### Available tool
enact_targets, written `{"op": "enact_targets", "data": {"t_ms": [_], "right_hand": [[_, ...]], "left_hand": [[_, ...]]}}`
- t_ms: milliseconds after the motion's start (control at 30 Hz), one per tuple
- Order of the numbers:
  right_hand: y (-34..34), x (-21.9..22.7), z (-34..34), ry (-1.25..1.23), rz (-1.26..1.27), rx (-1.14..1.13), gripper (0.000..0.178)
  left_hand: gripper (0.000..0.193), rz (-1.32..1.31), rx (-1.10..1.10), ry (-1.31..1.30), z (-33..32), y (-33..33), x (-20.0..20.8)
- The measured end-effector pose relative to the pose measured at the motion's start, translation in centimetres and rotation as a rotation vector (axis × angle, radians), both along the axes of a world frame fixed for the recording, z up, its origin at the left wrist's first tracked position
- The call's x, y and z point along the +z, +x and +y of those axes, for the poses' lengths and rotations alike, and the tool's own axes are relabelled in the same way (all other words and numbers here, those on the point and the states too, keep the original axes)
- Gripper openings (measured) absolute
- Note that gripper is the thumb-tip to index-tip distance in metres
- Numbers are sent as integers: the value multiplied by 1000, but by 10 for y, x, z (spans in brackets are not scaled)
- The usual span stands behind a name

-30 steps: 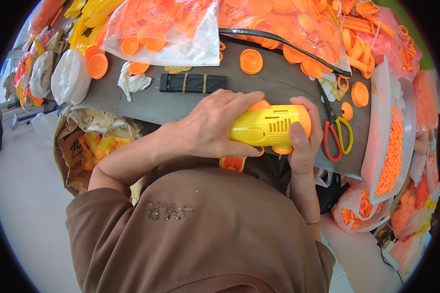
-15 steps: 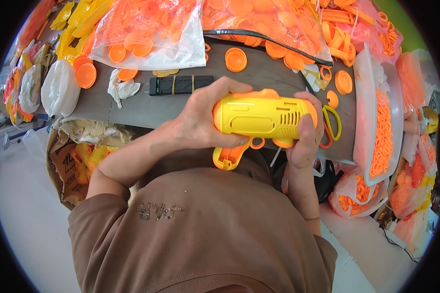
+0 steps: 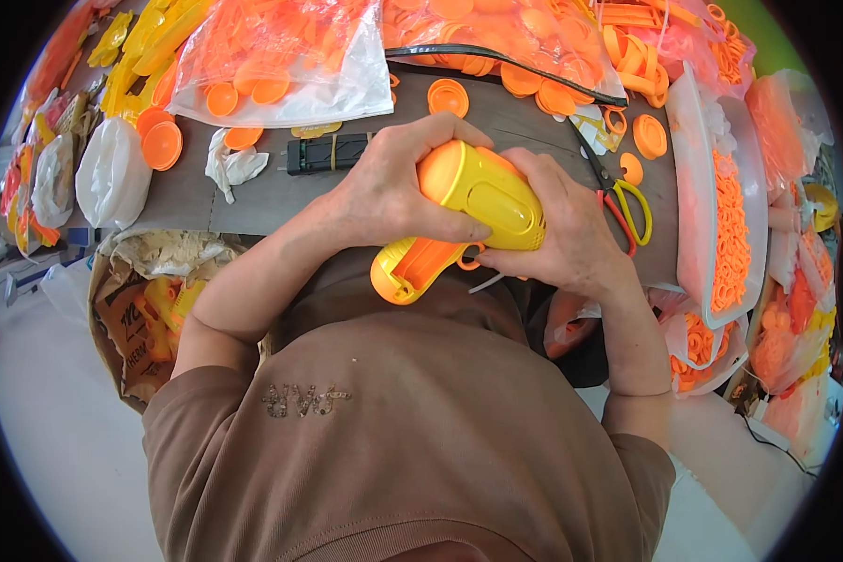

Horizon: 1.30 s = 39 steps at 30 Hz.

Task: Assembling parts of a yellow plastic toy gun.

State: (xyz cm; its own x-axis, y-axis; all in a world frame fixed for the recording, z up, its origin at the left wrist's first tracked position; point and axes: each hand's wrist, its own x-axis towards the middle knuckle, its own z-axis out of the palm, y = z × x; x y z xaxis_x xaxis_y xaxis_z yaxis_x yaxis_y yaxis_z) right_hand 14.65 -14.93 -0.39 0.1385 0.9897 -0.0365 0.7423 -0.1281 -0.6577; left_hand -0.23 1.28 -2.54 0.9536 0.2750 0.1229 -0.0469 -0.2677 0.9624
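Between my hands, above the table's near edge, is a yellow toy gun (image 3: pixel 501 201) with orange parts. My left hand (image 3: pixel 389 187) is closed round its left end, where a round orange cap shows, thumb along the lower side. The right end is wrapped by my right hand (image 3: pixel 571 220), which hides much of that end. The toy's handle hangs down to the left, its hollow orange inside facing up. A small orange ring-shaped trigger sits beside the handle. An orange round cap (image 3: pixel 448 96) lies on the table just beyond my hands.
Bags of orange parts (image 3: pixel 281 56) line the table's far side. A black bar-shaped tool (image 3: pixel 311 156) lies left of my hands, scissors (image 3: pixel 639 214) to the right. A clear bin (image 3: pixel 688 197) of orange rings stands at the right. Below left is a cardboard box (image 3: pixel 122 328) of yellow parts.
The toy gun has turned so its left end tilts up toward me. My right hand has shifted left and now lies over its right end, uncovering the scissors.
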Motion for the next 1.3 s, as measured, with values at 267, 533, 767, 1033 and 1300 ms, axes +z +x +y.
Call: {"op": "enact_targets", "data": {"t_ms": [267,533,767,1033,1300], "right_hand": [[5,8,1,-8,-17,-3,85],[21,-17,-38,53,-60,-185,71],[37,-17,-38,186,-147,-247,49],[133,-30,-38,242,-42,-798,19],[131,-32,-24,216,-217,-694,19]], "left_hand": [[61,10,66,-121,-5,-1,-9],[64,-95,68,213,-20,0,-36],[55,-160,179,288,-28,6,-48],[56,-168,207,334,-29,10,-50],[60,-144,255,304,-28,7,-53]]}}
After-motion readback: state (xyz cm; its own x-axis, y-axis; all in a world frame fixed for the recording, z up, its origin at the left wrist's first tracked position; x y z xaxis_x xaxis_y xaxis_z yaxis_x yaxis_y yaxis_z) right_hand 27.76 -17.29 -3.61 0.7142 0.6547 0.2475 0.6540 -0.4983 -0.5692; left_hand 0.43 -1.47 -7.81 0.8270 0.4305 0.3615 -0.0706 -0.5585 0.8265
